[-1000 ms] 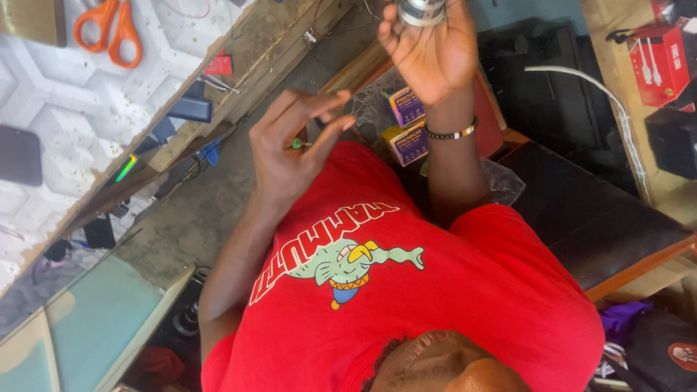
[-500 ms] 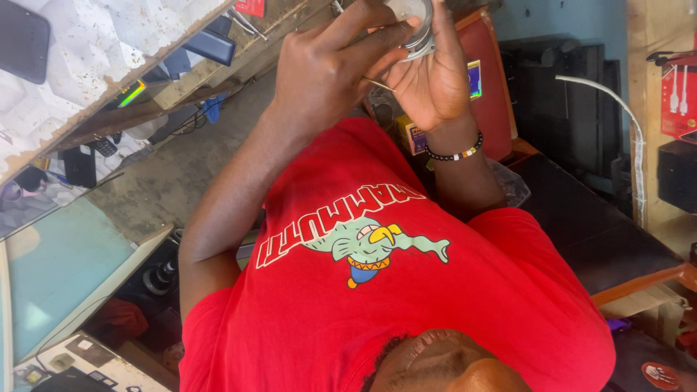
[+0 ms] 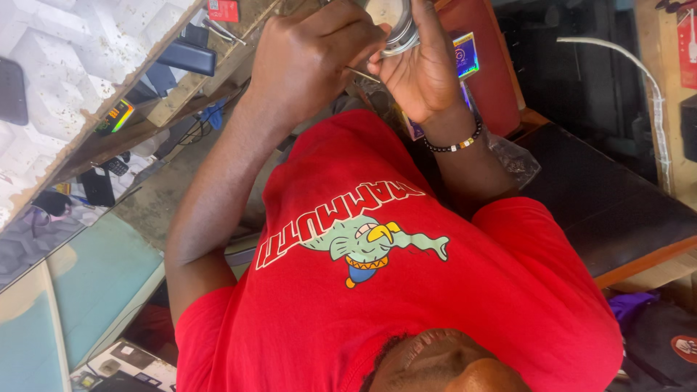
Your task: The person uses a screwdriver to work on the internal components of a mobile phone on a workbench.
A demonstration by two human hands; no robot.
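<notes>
Above the red printed shirt (image 3: 406, 290), the right hand (image 3: 425, 72), a beaded bracelet (image 3: 454, 144) at its wrist, curls around a round silvery metal object (image 3: 396, 29), while the left hand (image 3: 312, 58) is closed, pinching a thin metal tool (image 3: 361, 72) against it. Beyond lie a dark workbench (image 3: 602, 196), a white cable (image 3: 639, 80), and a cluttered wooden shelf (image 3: 174, 101) with small gadgets.

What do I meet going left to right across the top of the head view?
Black phone → dark flat device → left hand pinching a thin metal tool → right hand holding a round metal part → red box → white cable.
</notes>
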